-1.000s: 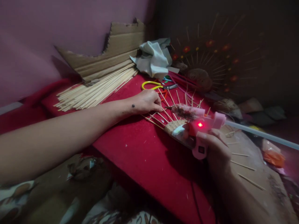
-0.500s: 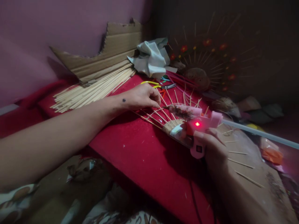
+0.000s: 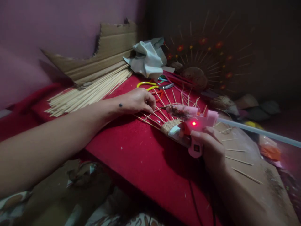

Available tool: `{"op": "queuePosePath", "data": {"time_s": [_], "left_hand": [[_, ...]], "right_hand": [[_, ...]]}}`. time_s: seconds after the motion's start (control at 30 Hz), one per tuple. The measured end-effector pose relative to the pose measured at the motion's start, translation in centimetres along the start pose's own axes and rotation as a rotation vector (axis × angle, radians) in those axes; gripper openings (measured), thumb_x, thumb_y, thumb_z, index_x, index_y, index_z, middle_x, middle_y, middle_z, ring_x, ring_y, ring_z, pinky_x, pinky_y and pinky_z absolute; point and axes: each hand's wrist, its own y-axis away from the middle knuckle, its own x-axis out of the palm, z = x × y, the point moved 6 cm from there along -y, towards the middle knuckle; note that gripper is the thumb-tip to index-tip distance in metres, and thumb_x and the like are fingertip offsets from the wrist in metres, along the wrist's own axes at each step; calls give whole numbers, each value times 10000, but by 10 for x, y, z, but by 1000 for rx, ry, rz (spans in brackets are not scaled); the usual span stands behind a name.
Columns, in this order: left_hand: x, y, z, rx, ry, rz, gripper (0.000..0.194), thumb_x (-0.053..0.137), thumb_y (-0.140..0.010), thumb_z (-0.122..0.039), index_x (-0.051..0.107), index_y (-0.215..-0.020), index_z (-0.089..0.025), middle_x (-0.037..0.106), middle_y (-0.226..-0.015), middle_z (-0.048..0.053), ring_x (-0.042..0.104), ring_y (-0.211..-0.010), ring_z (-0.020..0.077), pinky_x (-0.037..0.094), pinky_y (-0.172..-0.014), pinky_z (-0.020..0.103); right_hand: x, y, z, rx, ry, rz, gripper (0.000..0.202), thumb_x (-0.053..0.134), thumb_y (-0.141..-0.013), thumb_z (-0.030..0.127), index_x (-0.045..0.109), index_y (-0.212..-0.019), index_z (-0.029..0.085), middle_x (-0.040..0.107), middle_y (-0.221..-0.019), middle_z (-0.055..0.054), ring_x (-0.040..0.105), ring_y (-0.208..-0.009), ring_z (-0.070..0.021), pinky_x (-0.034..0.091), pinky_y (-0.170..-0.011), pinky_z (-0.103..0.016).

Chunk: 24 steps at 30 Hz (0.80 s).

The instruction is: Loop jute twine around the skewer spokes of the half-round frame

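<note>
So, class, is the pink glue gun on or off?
On, it appears: a red light glows on the pink glue gun in the right hand. The switch on its handle is too small to read.

- A craft corner is sitting beside a pink wall (image 3: 66, 25).
- Thin wooden sticks (image 3: 91, 89) are lying by torn cardboard (image 3: 115, 44).
- Scissors (image 3: 161, 87) are resting on a red tabletop (image 3: 141, 163).
- A pink glue gun (image 3: 194, 113) is shining a red light (image 3: 194, 123).
</note>
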Motion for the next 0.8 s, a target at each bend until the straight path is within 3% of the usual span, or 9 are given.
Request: {"op": "queuePosePath", "data": {"time_s": [0.33,0.53,0.8], "left_hand": [[2,0,-5,14,-7,-17,187,648,-694,-239,696,-831,-119,589,-739,28,500,-705,126,359,-652,254],[2,0,-11,81,-48,-26,132,638,-702,-217,692,-776,-123,587,-752,32,511,-752,136,370,-699,258],[2,1,-8,52,-85,12,156,622,-714,-226,698,-803,-123,613,-785,45,542,-764,149,383,-720,270]], "right_hand": [[4,-1,3,10,-29,88,150,611,-660,331,644,-600,198,649,-630,-40,609,-620,-206,491,-599,-334],[0,0,-3,17,-98,35,244,638,-662,304,541,-461,204,623,-582,-27,576,-573,-176,455,-524,-302],[-1,0,-1,30,-83,-4,213,655,-626,300,550,-461,216,620,-558,-19,574,-552,-182,457,-511,-309]]}}
